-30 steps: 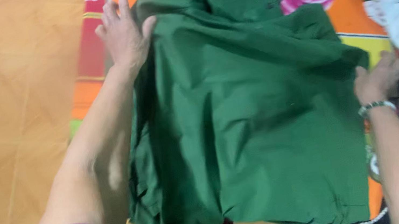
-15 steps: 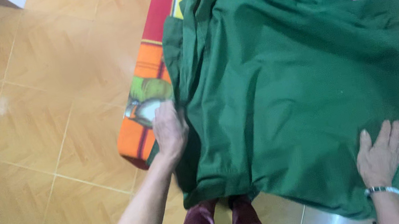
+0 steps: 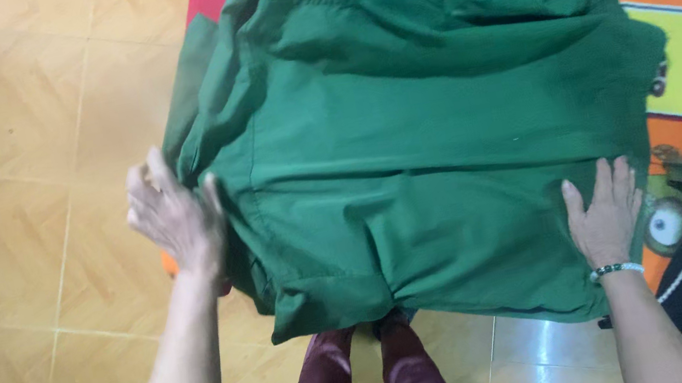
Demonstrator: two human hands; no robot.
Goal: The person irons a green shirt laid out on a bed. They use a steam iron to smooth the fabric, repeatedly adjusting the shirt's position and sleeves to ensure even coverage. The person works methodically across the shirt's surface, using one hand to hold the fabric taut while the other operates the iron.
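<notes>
Green shirt (image 3: pixel 439 165): both hands flat, left (image 3: pixel 173 216) perhaps gripping.
</notes>
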